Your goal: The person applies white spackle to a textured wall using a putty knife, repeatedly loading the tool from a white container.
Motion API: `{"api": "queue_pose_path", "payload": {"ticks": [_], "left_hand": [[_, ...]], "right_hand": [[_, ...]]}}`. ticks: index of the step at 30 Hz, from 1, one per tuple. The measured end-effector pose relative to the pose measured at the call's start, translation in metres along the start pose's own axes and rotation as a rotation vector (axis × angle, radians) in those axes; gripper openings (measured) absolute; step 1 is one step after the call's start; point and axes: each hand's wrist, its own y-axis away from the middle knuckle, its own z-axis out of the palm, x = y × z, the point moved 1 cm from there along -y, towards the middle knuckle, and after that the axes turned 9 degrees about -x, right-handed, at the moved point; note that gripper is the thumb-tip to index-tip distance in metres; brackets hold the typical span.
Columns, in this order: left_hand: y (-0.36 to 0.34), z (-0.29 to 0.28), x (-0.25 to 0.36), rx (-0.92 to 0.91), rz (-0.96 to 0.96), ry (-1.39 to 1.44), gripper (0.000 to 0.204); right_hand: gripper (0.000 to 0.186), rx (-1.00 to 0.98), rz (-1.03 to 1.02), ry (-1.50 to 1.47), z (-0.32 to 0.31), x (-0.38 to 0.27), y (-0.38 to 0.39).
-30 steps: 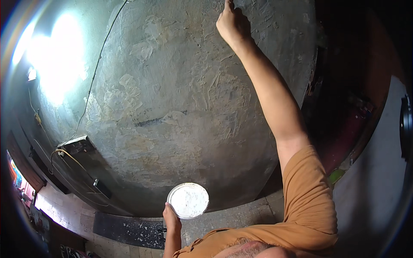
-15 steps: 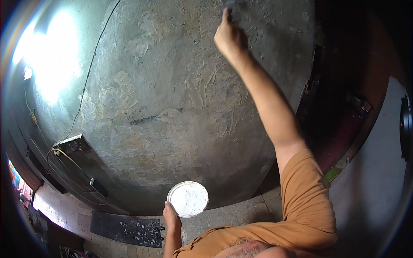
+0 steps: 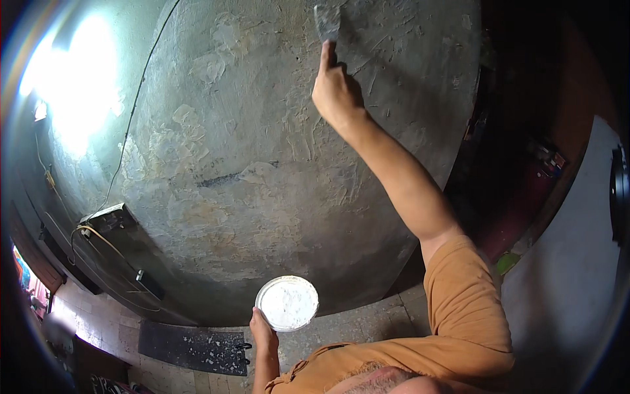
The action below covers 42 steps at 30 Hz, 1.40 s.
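High on the grey, roughly patched wall, my right hand grips a putty knife, its index finger stretched along the tool. The broad blade points up and lies close to the wall; whether its edge touches cannot be made out. Low in front of me, my left hand holds a round white tub lid by its left rim. White paste is spread over the lid's face. The left thumb shows on the rim, while the other fingers are hidden beneath.
A black cable runs down the wall to a socket box. Below hangs a small dark adapter on a wire. A dark mat specked with white lies on the tiled floor. Bright light glares at the upper left.
My right hand has moved down and slightly left along the wall, bringing the putty knife's blade into view. My left hand and the lid stay nearly where they were.
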Motion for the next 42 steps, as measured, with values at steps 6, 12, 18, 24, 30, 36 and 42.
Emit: {"api": "queue_pose_path", "payload": {"ticks": [6, 12, 18, 24, 30, 36, 42], "left_hand": [[-0.003, -0.007, -0.002, -0.023, 0.022, -0.014, 0.047], [-0.001, 0.007, -0.003, -0.004, 0.006, 0.010, 0.046], [-0.004, 0.004, -0.002, -0.021, 0.026, -0.028, 0.047], [-0.006, 0.007, -0.004, -0.020, 0.012, 0.019, 0.047], [-0.005, 0.003, 0.001, -0.023, 0.002, -0.021, 0.046], [-0.011, 0.004, -0.001, -0.028, 0.031, -0.001, 0.047], [-0.008, 0.003, 0.007, 0.013, 0.046, 0.027, 0.048]], "right_hand": [[0.071, 0.218, 0.044, -0.108, -0.061, 0.018, -0.026], [0.075, 0.056, 0.037, 0.057, 0.004, 0.026, 0.009], [0.069, 0.270, -0.022, -0.040, -0.061, 0.027, -0.012], [0.076, -0.058, -0.035, -0.105, -0.021, 0.013, 0.010], [0.074, 0.233, -0.087, -0.085, -0.048, 0.017, 0.001], [0.067, 0.116, 0.002, 0.027, -0.055, 0.030, -0.055], [0.070, -0.088, -0.161, -0.185, -0.023, -0.006, 0.061]]}}
